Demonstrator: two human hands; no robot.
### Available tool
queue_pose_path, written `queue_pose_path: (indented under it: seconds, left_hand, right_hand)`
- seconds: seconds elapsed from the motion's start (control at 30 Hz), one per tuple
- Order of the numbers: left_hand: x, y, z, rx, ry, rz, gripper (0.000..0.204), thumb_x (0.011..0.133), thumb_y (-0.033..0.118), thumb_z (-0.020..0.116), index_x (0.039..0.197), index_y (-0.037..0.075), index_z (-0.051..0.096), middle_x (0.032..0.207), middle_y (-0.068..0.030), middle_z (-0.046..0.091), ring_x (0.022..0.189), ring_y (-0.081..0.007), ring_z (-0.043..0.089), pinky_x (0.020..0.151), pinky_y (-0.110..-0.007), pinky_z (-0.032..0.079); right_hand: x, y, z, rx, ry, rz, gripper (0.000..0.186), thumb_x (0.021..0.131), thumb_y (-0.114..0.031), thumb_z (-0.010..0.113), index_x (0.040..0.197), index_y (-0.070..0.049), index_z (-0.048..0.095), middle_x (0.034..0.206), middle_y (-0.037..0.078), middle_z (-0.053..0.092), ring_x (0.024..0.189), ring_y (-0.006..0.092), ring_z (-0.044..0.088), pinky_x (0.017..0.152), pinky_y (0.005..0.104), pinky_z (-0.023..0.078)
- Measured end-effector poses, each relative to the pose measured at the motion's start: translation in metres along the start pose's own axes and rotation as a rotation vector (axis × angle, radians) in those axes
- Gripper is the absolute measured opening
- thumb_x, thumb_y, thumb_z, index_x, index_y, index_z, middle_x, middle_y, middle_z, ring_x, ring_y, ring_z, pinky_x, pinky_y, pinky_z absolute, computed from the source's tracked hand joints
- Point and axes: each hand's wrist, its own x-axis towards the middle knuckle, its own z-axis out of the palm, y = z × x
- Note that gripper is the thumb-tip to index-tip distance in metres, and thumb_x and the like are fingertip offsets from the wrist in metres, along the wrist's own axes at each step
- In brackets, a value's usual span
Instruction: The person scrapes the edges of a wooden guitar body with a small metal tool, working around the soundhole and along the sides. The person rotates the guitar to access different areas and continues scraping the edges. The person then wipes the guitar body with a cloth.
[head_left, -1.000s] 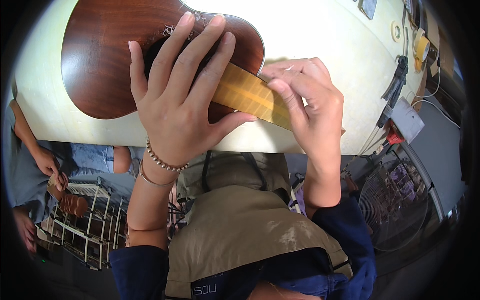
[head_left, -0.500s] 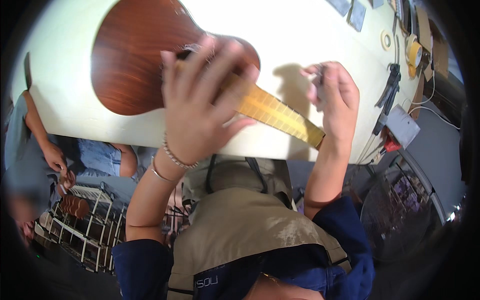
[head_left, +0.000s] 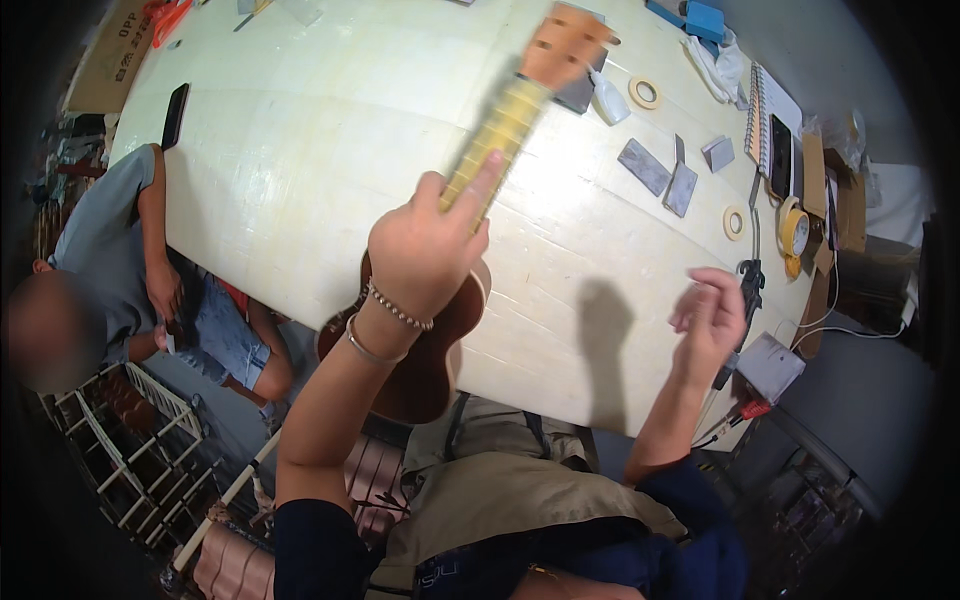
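Observation:
A small brown ukulele [head_left: 420, 375] lies slantwise, its body at the near table edge and its light-wood headstock [head_left: 566, 48] pointing away. Yellow tape-like covering lies over its fretboard, crossed by the frets. My left hand [head_left: 428, 240], with a beaded bracelet and a bangle, grips the neck near the body; its index finger stretches along the fretboard. The hand hides part of the neck and the upper body. To the right, my right hand [head_left: 708, 315] is raised apart from the ukulele, its fingers curled in toward the thumb; whatever they hold is hidden.
Grey flat pieces [head_left: 645, 167], tape rolls [head_left: 645, 94] and a white bottle [head_left: 608, 98] lie at the right of the pale table [head_left: 300, 200]. Beyond are a notebook [head_left: 757, 125] and yellow tape [head_left: 795, 230]. At left, another person [head_left: 120, 230] sits near a phone [head_left: 176, 115].
The ukulele has swung round: its neck pointed toward me at the right, and now points away. My left hand, spread above it before, has closed on the neck. The right hand has moved slightly outward.

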Motion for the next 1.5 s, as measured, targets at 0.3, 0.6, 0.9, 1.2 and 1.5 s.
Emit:
queue_pose_path:
  seconds: [0.3, 0.6, 0.9, 1.2, 1.5]
  left_hand:
    - [-0.040, -0.026, 0.032, -0.111, -0.226, -0.409, 0.072, 0.076, 0.036, 0.076, 0.141, 0.015, 0.051, 0.092, -0.0069, 0.059, 0.069, -0.0229, 0.060, 0.061, -0.031, 0.051]
    - [-0.091, -0.050, 0.018, -0.474, -0.294, -0.093, 0.096, 0.063, 0.051, 0.081, 0.145, 0.016, 0.045, 0.116, -0.0100, 0.060, 0.098, -0.0302, 0.059, 0.099, -0.045, 0.043]
    - [-0.094, -0.050, 0.026, -0.472, -0.207, -0.111, 0.088, 0.066, 0.045, 0.082, 0.142, 0.014, 0.050, 0.108, -0.0106, 0.062, 0.093, -0.0293, 0.060, 0.084, -0.037, 0.049]
    - [-0.093, -0.049, 0.024, -0.481, -0.229, -0.138, 0.085, 0.068, 0.046, 0.080, 0.141, 0.013, 0.051, 0.106, -0.0123, 0.062, 0.092, -0.0298, 0.061, 0.081, -0.036, 0.050]
    - [-0.092, -0.051, 0.024, -0.501, -0.230, -0.138, 0.084, 0.068, 0.047, 0.081, 0.140, 0.011, 0.052, 0.109, -0.0150, 0.063, 0.094, -0.0295, 0.062, 0.082, -0.036, 0.051]
  right_hand:
    - [0.035, 0.059, 0.101, -0.352, -0.810, 0.083, 0.016, 0.097, -0.013, 0.054, 0.100, -0.001, 0.064, 0.081, 0.011, 0.065, 0.073, 0.0218, 0.061, 0.069, 0.0317, 0.049]
    - [0.061, 0.080, 0.157, -0.423, -1.138, -0.723, 0.016, 0.078, -0.005, 0.060, 0.091, -0.009, 0.070, 0.076, 0.009, 0.063, 0.077, 0.0285, 0.063, 0.067, 0.0379, 0.051]
    - [0.072, 0.075, 0.169, -0.498, -1.240, -0.835, 0.021, 0.070, -0.001, 0.065, 0.089, -0.006, 0.069, 0.080, 0.008, 0.064, 0.078, 0.0283, 0.063, 0.068, 0.0382, 0.052]
    - [0.085, 0.065, 0.165, -0.524, -1.392, -0.903, 0.014, 0.078, -0.010, 0.059, 0.088, -0.010, 0.070, 0.082, 0.005, 0.067, 0.086, 0.0253, 0.065, 0.071, 0.0363, 0.053]
    - [0.074, 0.064, 0.168, -0.545, -1.294, -0.877, 0.019, 0.071, -0.004, 0.062, 0.088, -0.008, 0.069, 0.080, 0.005, 0.063, 0.082, 0.0242, 0.062, 0.069, 0.0355, 0.052]
